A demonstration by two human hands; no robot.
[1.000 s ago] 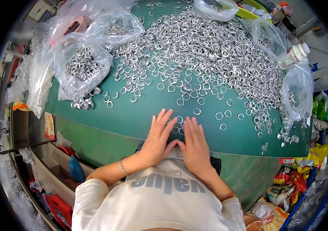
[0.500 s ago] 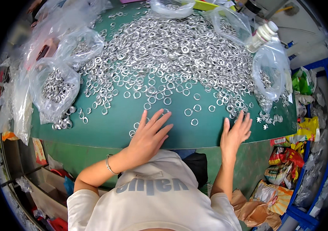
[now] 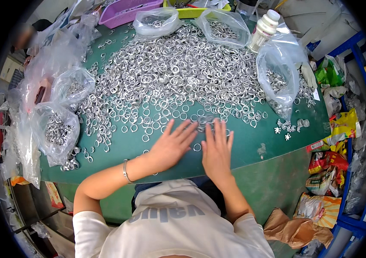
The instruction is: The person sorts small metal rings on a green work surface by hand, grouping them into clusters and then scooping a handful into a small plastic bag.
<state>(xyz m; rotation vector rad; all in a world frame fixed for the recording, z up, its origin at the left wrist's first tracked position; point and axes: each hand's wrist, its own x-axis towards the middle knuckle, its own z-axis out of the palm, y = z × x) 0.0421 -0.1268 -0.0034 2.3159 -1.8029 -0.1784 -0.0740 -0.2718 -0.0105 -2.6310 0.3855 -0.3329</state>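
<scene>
Silvery metal rings under two flat, spread hands on a green worktop.

Left hand (image 3: 172, 146) and right hand (image 3: 216, 150) lie palm-down, fingers splayed wide and gripping nothing; a single ring (image 3: 197, 147) sits between them. Beyond the fingertips the ring heap (image 3: 183, 73) blurs into glinting loops. Farther off, crinkled clear bags (image 3: 279, 75) half hide their contents, beside a white bottle (image 3: 263, 30).

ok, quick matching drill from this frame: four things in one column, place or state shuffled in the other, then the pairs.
Things:
1. left hand
2. white bottle
3. purple tray
4. bracelet

Places or states:
A. far edge of the green table, left of the yellow tray
B. flat on the table, fingers spread
C. on the left wrist
D. upright at the far right, beside clear bags

Pairs: 1-B, 2-D, 3-A, 4-C
</scene>
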